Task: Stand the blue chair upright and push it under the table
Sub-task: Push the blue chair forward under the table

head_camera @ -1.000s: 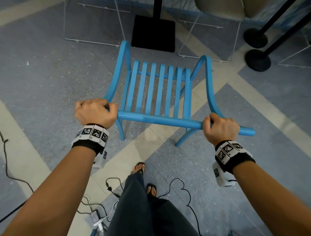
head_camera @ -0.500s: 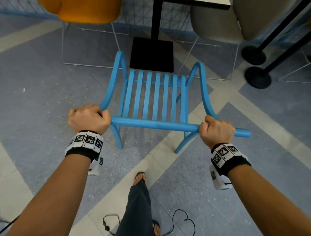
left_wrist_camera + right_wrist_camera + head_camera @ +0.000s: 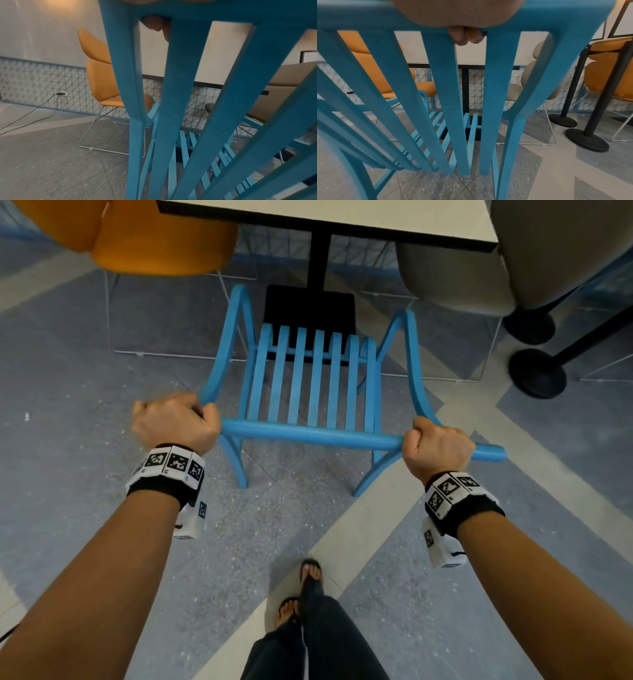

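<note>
Blue chair [image 3: 315, 392] stands upright on the floor, its seat front short of the table [image 3: 342, 220] edge, over the black table base [image 3: 310, 306]. Its top rail is gripped by left hand [image 3: 176, 421] and right hand [image 3: 438, 448], fingers [image 3: 464, 34] curled round. Orange chair [image 3: 164, 237] and beige chair [image 3: 455, 272] flank the gap. Black stanchion bases [image 3: 587, 138] are seen clearer in the right wrist view; a wall-plugged cable [image 3: 34, 115] only in the left wrist view.
</note>
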Tool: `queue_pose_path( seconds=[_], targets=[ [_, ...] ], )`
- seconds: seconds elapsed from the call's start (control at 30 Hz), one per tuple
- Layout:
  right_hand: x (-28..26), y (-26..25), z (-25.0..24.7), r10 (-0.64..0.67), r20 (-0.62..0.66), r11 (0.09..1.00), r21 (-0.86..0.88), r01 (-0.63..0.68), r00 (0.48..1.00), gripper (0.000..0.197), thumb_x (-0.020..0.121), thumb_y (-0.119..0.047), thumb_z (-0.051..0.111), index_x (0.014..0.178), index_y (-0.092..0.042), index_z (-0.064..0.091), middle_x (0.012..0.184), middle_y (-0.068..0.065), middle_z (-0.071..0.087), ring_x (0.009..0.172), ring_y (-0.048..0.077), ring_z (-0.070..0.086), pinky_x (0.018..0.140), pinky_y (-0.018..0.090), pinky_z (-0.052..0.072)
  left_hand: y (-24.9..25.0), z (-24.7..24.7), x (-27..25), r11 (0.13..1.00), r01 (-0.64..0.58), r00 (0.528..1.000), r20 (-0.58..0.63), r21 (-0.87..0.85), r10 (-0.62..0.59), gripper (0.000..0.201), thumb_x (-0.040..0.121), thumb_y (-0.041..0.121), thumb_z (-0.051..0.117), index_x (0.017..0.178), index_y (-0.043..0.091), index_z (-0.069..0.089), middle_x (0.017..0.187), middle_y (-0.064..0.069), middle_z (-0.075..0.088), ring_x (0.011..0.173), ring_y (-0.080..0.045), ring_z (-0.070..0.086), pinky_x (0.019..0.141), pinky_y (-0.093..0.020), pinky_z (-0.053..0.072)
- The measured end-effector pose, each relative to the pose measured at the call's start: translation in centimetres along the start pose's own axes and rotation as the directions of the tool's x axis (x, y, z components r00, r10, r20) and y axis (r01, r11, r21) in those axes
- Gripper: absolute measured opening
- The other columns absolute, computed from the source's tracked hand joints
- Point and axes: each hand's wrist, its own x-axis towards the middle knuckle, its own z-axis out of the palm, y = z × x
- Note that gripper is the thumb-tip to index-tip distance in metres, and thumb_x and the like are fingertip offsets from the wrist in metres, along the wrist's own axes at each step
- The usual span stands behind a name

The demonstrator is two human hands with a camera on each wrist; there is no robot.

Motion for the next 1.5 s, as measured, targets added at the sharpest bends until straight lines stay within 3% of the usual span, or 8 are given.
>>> queue_pose_path(
  seconds=[0.17,0.37,0.47,0.67,0.83,0.97,1.17,1.5],
  targets=[
    [5.3,-0.2,1.7,-0.001,0.02,1.0,0.011,0.0,1.0,0.028,0.073,-0.026,0.025,0.051,-0.017,0.039,0.038,0.003,0.034,0.034,0.021,0.032,0.048,0.023,0.023,1.3,1.8,5.1,1.0,0.004,1.0,-0.007,-0.011,-0.004,0.038,0.067,0.029,0.037,0.065,0.005,0.066,0.058,-0.02,0.062,0.052,-0.029,0.044,0.078,-0.041,0.04],
    [10.8,-0.6,3.1,-0.017,0.033,1.0,0.013,0.017,0.999,0.022,0.072,-0.024,0.027,0.052,-0.018,0.033,0.038,0.002,0.032,0.033,0.02,0.03,0.047,0.016,0.008,2.6,3.7,9.8,1.0,0.022,0.999,-0.025,-0.017,-0.023,0.032,0.068,0.028,0.038,0.06,0.008,0.062,0.055,-0.015,0.06,0.051,-0.023,0.038,0.077,-0.039,0.037],
    [12.1,-0.6,3.5,-0.022,0.033,1.0,0.0,0.022,0.999,0.021,0.071,-0.023,0.027,0.052,-0.018,0.033,0.038,0.002,0.032,0.033,0.02,0.03,0.047,0.018,0.012,2.9,4.0,10.7,1.0,0.024,0.999,-0.031,0.003,-0.024,0.03,0.068,0.026,0.039,0.059,0.008,0.061,0.052,-0.011,0.053,0.051,-0.023,0.037,0.075,-0.038,0.035],
    [12.2,-0.7,3.0,-0.027,0.053,1.0,-0.013,0.028,0.998,0.028,0.071,-0.022,0.03,0.048,-0.013,0.042,0.038,0.0,0.031,0.034,0.018,0.026,0.049,0.015,0.005,2.6,4.2,10.9,0.999,-0.008,1.0,-0.015,0.045,0.008,0.025,0.066,0.025,0.04,0.054,0.009,0.056,0.049,-0.003,0.043,0.049,-0.021,0.036,0.068,-0.031,0.022],
    [12.5,0.4,2.9,-0.002,0.101,1.0,0.012,0.0,0.995,0.035,0.073,-0.03,0.032,0.051,-0.009,0.049,0.045,0.004,0.044,0.041,0.023,0.038,0.045,0.016,0.009,2.8,4.4,10.9,0.987,-0.15,0.986,0.075,0.055,0.146,0.033,0.072,0.028,0.04,0.053,0.009,0.059,0.048,-0.011,0.058,0.047,-0.025,0.045,0.06,-0.032,0.035],
    [12.7,0.6,2.6,-0.003,0.182,1.0,-0.024,0.007,0.983,0.045,0.073,-0.038,0.026,0.051,-0.012,0.056,0.047,0.004,0.048,0.048,0.023,0.043,0.044,0.018,0.011,4.6,4.5,10.8,0.962,-0.265,0.956,0.147,0.074,0.252,0.047,0.073,0.037,0.03,0.045,0.011,0.058,0.039,-0.005,0.046,0.038,-0.021,0.038,0.048,-0.015,0.017],
    [12.8,0.4,2.6,0.039,0.261,0.997,-0.079,-0.019,0.965,0.052,0.069,-0.039,0.017,0.05,-0.01,0.057,0.046,0.006,0.044,0.046,0.025,0.04,0.044,0.02,0.011,5.3,4.4,10.3,0.968,-0.217,0.96,0.206,0.125,0.189,0.047,0.073,0.036,0.03,0.044,0.009,0.056,0.039,-0.005,0.039,0.039,-0.023,0.039,0.048,-0.017,0.019],
    [11.3,2.1,2.0,0.039,0.262,0.998,-0.055,-0.025,0.964,0.048,0.07,-0.033,0.02,0.05,-0.011,0.058,0.042,0.0,0.037,0.043,0.022,0.04,0.045,0.019,0.012,6.3,4.0,8.3,0.962,-0.191,0.953,0.273,0.192,0.135,0.041,0.072,0.036,0.032,0.044,0.012,0.05,0.037,0.001,0.028,0.041,-0.022,0.039,0.049,-0.018,0.021]
  ],
)
